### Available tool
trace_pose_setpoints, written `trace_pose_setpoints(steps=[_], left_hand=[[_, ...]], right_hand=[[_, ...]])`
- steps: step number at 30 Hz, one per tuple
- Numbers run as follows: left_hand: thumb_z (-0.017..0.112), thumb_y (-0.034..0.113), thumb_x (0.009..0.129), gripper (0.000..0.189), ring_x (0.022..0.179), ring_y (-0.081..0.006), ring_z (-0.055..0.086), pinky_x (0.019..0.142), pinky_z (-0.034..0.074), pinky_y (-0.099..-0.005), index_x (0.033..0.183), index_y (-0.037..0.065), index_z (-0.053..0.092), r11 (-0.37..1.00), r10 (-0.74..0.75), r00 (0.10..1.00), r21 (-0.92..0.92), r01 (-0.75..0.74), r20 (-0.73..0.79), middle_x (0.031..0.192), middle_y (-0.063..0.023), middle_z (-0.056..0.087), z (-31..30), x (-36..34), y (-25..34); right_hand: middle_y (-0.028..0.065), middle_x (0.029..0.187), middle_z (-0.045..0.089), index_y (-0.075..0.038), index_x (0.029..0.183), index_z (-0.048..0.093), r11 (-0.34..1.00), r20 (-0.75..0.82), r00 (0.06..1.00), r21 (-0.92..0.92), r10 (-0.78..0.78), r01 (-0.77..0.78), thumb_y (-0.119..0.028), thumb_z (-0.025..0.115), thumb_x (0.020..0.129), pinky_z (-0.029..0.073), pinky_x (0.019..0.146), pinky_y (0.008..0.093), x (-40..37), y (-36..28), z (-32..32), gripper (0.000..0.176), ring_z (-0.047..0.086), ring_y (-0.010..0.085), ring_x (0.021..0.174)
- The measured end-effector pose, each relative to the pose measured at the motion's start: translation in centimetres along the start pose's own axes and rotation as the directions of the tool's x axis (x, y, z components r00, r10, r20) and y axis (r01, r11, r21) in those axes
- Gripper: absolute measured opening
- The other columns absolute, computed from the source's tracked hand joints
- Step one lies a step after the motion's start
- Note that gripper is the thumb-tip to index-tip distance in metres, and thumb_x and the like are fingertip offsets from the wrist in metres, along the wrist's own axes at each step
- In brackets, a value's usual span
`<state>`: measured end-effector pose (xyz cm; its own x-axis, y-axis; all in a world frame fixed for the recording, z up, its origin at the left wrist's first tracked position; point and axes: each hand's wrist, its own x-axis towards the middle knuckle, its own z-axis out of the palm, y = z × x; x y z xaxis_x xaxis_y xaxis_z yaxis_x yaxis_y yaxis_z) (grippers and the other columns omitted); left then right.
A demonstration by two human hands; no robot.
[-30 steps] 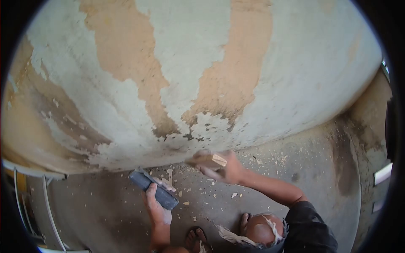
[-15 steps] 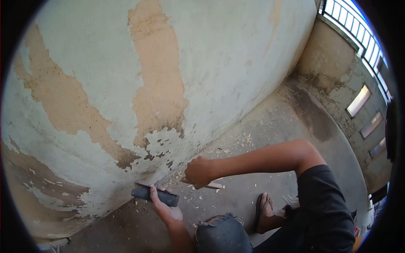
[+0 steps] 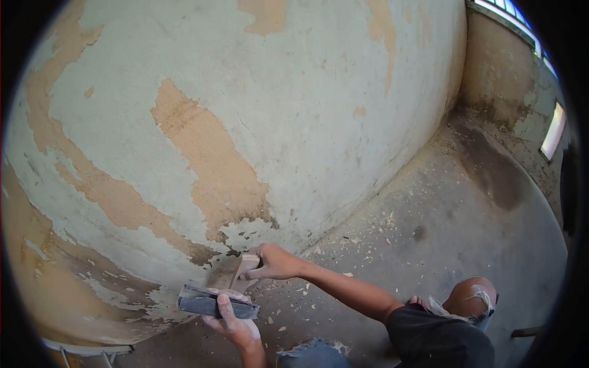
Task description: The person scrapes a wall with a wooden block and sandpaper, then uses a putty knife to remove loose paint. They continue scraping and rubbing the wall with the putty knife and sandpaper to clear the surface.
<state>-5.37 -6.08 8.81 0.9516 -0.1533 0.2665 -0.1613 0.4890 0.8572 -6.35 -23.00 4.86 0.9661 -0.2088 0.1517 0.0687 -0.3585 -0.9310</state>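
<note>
My left hand is closed around a dark grey trough-shaped piece, thumb pressed over its near side and white powder on the fingers. My right hand grips a pale, flat scraper with a straight edge. The scraper points down toward the dark piece and overlaps its upper side in this view. Both hands are low in front of the wall, where the pale green paint has peeled to tan and dark patches.
Paint flakes lie scattered over the grey concrete floor along the wall's foot. A bent knee in torn jeans is at the right. Beyond is a side wall with a slit opening and a railing on top.
My right hand has moved left and down, bringing the scraper to the dark piece; before, it was apart with the scraper pointing right. The view has shifted, and the right leg sits differently.
</note>
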Motion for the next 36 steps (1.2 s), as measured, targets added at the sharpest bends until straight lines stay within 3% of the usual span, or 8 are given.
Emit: trace_pose_setpoints(steps=[4, 6, 10, 14, 20, 25, 30, 36], left_hand=[[0.055, 0.020, 0.092, 0.037, 0.073, -0.0227, 0.058, 0.064, 0.052, -0.0358, 0.120, -0.001, 0.045, 1.000, 0.015, 1.000, -0.013, -0.015, 0.010, 0.086, -0.0120, 0.059, 3.2, 0.2, 1.5], [0.057, 0.019, 0.092, 0.034, 0.076, -0.0210, 0.058, 0.068, 0.051, -0.0341, 0.118, -0.001, 0.047, 0.973, 0.163, 0.981, 0.147, -0.177, 0.103, 0.089, -0.0115, 0.060, 5.1, 0.9, 2.5], [0.065, 0.015, 0.092, 0.028, 0.087, -0.0150, 0.059, 0.080, 0.048, -0.0278, 0.112, -0.002, 0.055, 0.670, 0.244, 0.896, 0.603, -0.433, 0.372, 0.098, -0.0097, 0.063, 10.7, 1.4, 7.1], [0.071, 0.008, 0.087, 0.020, 0.083, -0.0107, 0.061, 0.076, 0.049, -0.0251, 0.103, -0.001, 0.063, 0.580, 0.027, 0.936, 0.757, -0.301, 0.351, 0.092, -0.0043, 0.066, 17.6, -0.2, 9.8], [0.076, 0.003, 0.079, 0.032, 0.082, -0.0134, 0.063, 0.077, 0.050, -0.0281, 0.105, -0.005, 0.061, 0.153, 0.195, 0.824, 0.814, -0.561, 0.532, 0.091, -0.0083, 0.068, 22.7, -2.6, 7.8], [0.072, 0.001, 0.079, 0.048, 0.084, -0.0156, 0.065, 0.079, 0.051, -0.0294, 0.122, -0.004, 0.052, 0.457, 0.103, 0.939, 0.823, -0.337, 0.328, 0.092, -0.0119, 0.069, 24.1, -3.2, 4.8], [0.057, -0.005, 0.075, 0.054, 0.088, -0.0298, 0.069, 0.082, 0.052, -0.0370, 0.128, 0.004, 0.052, 0.259, 0.174, 0.793, 0.750, -0.608, 0.583, 0.099, -0.0183, 0.067, 26.8, -2.6, 3.0], [0.058, 0.002, 0.075, 0.052, 0.092, -0.0440, 0.064, 0.082, 0.051, -0.0449, 0.127, 0.004, 0.054, 0.277, 0.171, 0.797, 0.748, -0.603, 0.579, 0.101, -0.0252, 0.065, 20.5, 0.2, 1.4]], right_hand=[[0.0092, 0.081, 0.069, 0.001, 0.093, 0.070, 0.883, -0.208, 0.978, 0.463, 0.028, 0.073, -0.033, 0.077, 0.081, 0.052, 0.061, 0.0276, -4.4, -1.9, -3.4, 0.036, 0.065, 0.0126, 0.072], [0.0051, 0.092, 0.067, -0.001, 0.109, 0.063, 0.587, -0.520, 0.815, 0.753, 0.256, 0.297, -0.026, 0.076, 0.086, 0.054, 0.063, 0.0255, -6.3, -3.0, -4.5, 0.037, 0.064, 0.0115, 0.079], [0.0057, 0.090, 0.063, -0.006, 0.108, 0.050, 0.278, -0.539, 0.810, 0.835, 0.232, 0.475, -0.016, 0.077, 0.084, 0.053, 0.060, 0.0272, -6.6, -4.5, -6.0, 0.038, 0.062, 0.0135, 0.080], [0.0096, 0.089, 0.064, -0.008, 0.096, 0.047, 0.098, -0.495, 0.864, 0.868, 0.094, 0.487, -0.010, 0.079, 0.080, 0.055, 0.062, 0.0285, -6.1, -6.2, -9.2, 0.036, 0.065, 0.0167, 0.079], [0.0164, 0.093, 0.068, -0.003, 0.106, 0.047, -0.081, -0.478, 0.877, 0.877, -0.056, 0.473, -0.024, 0.073, 0.088, 0.057, 0.078, 0.0343, -7.5, -5.2, -15.8, 0.038, 0.069, 0.0228, 0.083], [0.0185, 0.101, 0.066, 0.003, 0.118, 0.045, 0.187, -0.468, 0.880, 0.860, -0.079, 0.475, -0.031, 0.060, 0.097, 0.056, 0.082, 0.0392, -8.7, -2.7, -16.4, 0.042, 0.069, 0.0271, 0.086], [0.0153, 0.105, 0.062, 0.004, 0.124, 0.043, 0.573, -0.203, 0.962, 0.774, -0.181, 0.271, -0.023, 0.058, 0.098, 0.053, 0.083, 0.0372, -11.4, 0.8, -16.4, 0.040, 0.066, 0.0212, 0.089], [0.0068, 0.094, 0.060, 0.000, 0.123, 0.044, 0.401, 0.050, 0.943, 0.911, -0.328, 0.091, -0.032, 0.063, 0.094, 0.050, 0.071, 0.0277, -14.0, -0.1, -14.0, 0.047, 0.061, 0.0133, 0.078]])
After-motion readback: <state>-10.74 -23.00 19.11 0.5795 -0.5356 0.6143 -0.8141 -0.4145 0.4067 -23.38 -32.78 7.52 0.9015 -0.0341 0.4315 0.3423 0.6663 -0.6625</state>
